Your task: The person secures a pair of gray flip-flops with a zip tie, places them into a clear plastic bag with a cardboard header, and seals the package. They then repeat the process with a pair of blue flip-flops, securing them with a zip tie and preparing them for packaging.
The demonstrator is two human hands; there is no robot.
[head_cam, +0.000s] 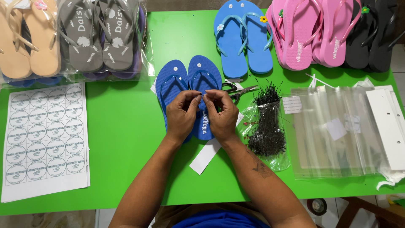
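Both hands [201, 113] pinch something tiny over blue flip-flops [189, 90], round-sticker sheet [44, 139] left, clear bags [333, 131] right.

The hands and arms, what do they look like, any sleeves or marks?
Both arms are bare to the bottom edge of the picture, with no sleeves, gloves, watch or rings showing. The left hand and right hand are bare. The right forearm carries a dark tattoo. Blue clothing shows at the bottom.
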